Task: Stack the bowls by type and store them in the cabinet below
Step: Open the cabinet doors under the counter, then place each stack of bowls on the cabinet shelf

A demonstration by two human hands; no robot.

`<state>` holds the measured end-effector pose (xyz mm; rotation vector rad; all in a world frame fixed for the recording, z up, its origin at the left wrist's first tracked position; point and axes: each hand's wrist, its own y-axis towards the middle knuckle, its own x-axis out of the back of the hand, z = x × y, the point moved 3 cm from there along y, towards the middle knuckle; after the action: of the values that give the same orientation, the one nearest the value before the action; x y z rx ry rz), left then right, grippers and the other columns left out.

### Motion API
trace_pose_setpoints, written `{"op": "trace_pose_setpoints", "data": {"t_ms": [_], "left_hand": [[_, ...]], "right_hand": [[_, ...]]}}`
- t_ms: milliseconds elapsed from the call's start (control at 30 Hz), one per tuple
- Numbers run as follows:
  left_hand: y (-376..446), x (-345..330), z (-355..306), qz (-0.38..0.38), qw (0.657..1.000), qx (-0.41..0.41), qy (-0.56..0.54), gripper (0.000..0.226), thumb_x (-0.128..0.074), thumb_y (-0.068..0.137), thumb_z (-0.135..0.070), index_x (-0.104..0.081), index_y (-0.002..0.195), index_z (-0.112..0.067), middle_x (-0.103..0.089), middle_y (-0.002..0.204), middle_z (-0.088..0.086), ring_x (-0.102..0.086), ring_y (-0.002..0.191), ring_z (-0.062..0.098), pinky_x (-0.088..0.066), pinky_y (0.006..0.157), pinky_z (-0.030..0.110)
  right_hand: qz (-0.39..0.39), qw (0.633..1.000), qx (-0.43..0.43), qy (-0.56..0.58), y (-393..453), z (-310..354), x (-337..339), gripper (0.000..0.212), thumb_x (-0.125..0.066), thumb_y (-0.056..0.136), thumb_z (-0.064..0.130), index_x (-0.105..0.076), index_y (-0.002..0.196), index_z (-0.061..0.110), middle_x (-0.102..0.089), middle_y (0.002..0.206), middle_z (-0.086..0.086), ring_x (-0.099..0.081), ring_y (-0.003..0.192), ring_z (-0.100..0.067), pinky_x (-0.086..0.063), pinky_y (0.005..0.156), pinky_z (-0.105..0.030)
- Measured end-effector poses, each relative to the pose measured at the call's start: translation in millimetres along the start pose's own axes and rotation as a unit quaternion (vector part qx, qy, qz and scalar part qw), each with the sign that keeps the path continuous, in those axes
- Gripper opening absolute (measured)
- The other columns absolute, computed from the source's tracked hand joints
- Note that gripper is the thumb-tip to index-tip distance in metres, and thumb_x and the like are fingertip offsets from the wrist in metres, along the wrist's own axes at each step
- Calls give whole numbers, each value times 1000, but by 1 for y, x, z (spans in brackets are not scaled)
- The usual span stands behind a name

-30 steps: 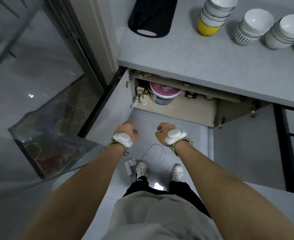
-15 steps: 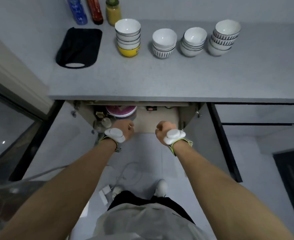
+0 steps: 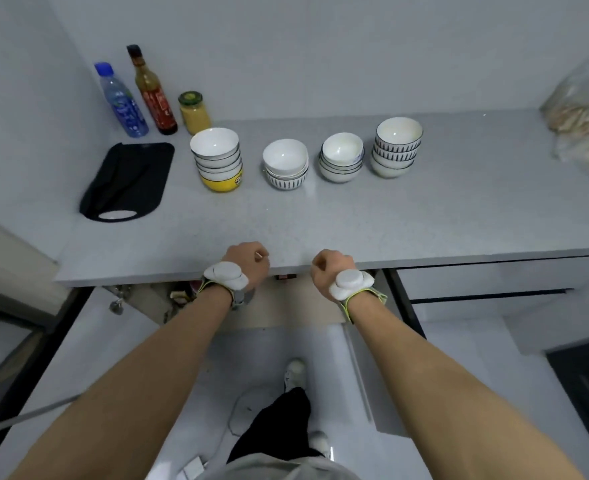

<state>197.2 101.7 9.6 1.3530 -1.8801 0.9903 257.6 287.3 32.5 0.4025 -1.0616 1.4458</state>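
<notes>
Four stacks of white bowls (image 3: 341,157) stood on the counter (image 3: 424,220), well beyond the knuckles; the leftmost stack had a yellow bowl (image 3: 222,180) at its base. Left hand (image 3: 248,263) and right hand (image 3: 329,270), fingers curled into empty fists, had risen from the open cabinet (image 3: 286,306) to the counter edge.

- no readable text anywhere
- labels on water bottle (image 3: 121,102), sauce bottle (image 3: 154,95), jar (image 3: 194,112): too blurred
- yellow bowl (image 3: 222,180) print unreadable
</notes>
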Motion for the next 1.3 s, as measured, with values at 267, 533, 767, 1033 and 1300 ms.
{"op": "trace_pose_setpoints", "data": {"t_ms": [267,533,767,1033,1300], "left_hand": [[69,38,28,-37,997,38,-57,22,-54,91,-26,-68,105,-18,-70,107,3,-64,98,22,-48,81,25],[155,90,97,-58,973,121,-187,13,-56,90,-25,-68,89,-20,-72,97,7,-67,91,29,-56,84,39],[220,130,127,-73,866,244,-430,43,-44,87,-58,-59,99,-20,-59,105,7,-55,94,25,-48,83,41],[259,130,109,39,839,262,-476,48,-61,85,-45,-47,128,-30,-49,123,-6,-48,109,23,-53,88,52],[285,125,117,55,831,326,-447,45,-57,79,-2,-52,123,-10,-57,121,13,-56,109,38,-55,81,54]], "right_hand": [[2,999,21,30,87,55,5,29,-52,91,32,-64,115,19,-66,116,-5,-60,108,-27,-46,85,-27],[12,994,-10,105,187,148,-23,27,-50,87,38,-67,99,21,-69,101,-5,-63,97,-28,-53,89,-39],[30,909,-122,399,247,202,-32,78,-51,78,70,-47,135,17,-54,130,-4,-57,113,-28,-55,89,-48],[73,858,-211,463,291,210,-41,64,-61,81,55,-45,135,23,-46,137,-2,-49,119,-29,-50,91,-52],[61,870,-225,433,310,219,-54,45,-59,80,12,-54,125,13,-57,123,-13,-56,108,-33,-56,82,-50]]}}
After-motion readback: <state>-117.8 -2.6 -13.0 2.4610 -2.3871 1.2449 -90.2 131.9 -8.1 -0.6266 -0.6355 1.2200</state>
